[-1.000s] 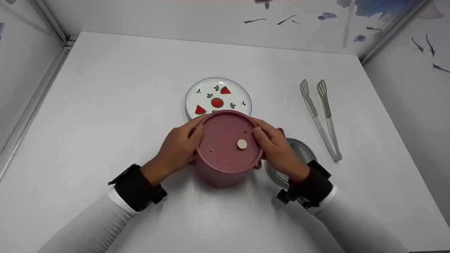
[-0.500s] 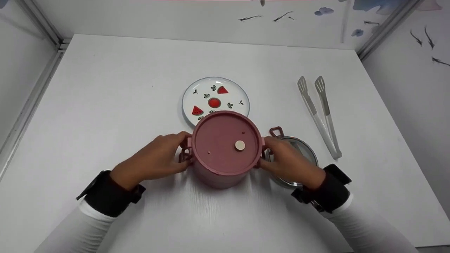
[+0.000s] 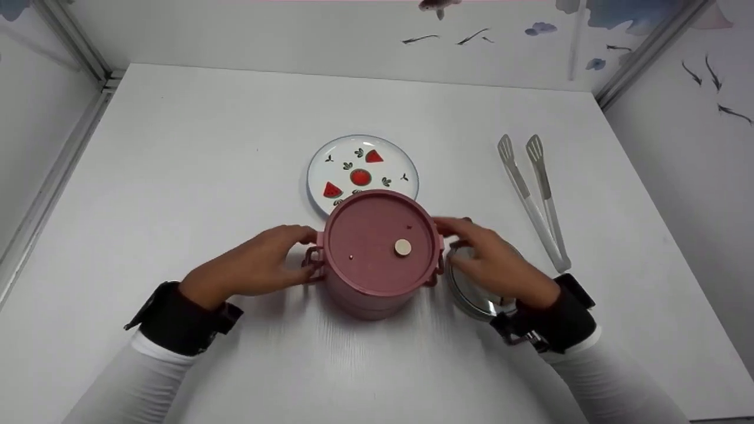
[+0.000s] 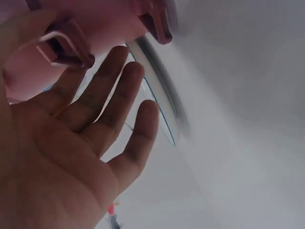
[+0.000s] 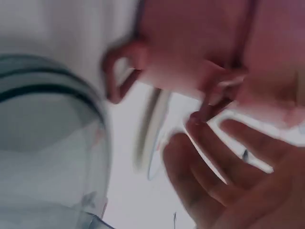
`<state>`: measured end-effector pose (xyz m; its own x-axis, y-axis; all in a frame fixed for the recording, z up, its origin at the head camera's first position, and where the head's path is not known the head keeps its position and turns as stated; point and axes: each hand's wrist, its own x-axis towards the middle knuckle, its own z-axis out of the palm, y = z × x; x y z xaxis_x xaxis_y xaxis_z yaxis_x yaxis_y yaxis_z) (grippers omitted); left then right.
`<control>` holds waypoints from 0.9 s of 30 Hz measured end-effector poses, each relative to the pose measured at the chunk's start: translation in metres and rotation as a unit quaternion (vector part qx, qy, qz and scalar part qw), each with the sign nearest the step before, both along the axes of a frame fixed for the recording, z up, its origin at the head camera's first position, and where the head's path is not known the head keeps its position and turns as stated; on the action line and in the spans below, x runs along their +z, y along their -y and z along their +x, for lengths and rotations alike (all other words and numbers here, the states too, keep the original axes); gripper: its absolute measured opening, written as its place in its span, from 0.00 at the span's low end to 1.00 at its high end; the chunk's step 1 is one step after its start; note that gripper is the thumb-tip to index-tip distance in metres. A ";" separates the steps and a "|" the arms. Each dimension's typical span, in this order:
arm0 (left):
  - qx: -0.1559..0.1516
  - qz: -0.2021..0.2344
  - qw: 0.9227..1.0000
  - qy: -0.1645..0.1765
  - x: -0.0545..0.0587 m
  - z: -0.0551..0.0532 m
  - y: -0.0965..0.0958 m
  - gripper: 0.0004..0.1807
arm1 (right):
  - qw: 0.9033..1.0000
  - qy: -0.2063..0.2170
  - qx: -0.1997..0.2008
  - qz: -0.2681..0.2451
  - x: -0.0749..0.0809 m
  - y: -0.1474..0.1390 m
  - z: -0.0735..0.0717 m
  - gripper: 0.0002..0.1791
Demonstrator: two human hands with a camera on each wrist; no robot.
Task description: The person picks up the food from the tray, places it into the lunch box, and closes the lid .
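A pink toy-like pot [image 3: 365, 306] stands in the middle of the table, with side handles at two levels. Its flat round top bears a cream disc off centre. My left hand [image 3: 256, 262] is beside the pot's left handles, thumb and forefinger tips right at them. Loosely extended fingers [image 4: 126, 95] show in the left wrist view, near a pink handle [image 4: 66, 45]. On the other side, my right hand [image 3: 495, 259] has its fingers spread near the right handles, above a round glass-topped lid [image 3: 471, 294]. In the right wrist view, fingertips [image 5: 178, 143] lie just below a handle [image 5: 221, 93].
Behind the pot lies a white plate [image 3: 394, 159] with watermelon designs, partly covered by the pot in this view. Metal tongs [image 3: 539, 212] lie spread to the right. White walls [image 3: 265, 35] border the table at the back and sides.
Both hands have gone from the pot's top rim down to its side handles. Since half a second ago the right fingers have loosened and spread away from the handle. The pot has stayed in place.
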<state>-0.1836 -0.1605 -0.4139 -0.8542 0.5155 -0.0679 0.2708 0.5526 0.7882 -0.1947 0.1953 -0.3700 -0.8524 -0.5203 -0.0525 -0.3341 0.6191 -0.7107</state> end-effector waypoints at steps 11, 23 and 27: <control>0.090 0.409 0.908 -0.002 -0.009 -0.009 -0.072 0.27 | 0.953 0.065 -0.080 -0.285 -0.031 0.044 0.004 0.26; 0.115 0.467 0.877 -0.002 -0.035 -0.010 -0.079 0.32 | 0.911 0.105 -0.054 -0.394 -0.062 0.051 0.004 0.34; 0.135 0.473 0.870 0.013 -0.035 -0.010 -0.080 0.32 | 0.895 0.104 -0.060 -0.430 -0.065 0.057 0.003 0.36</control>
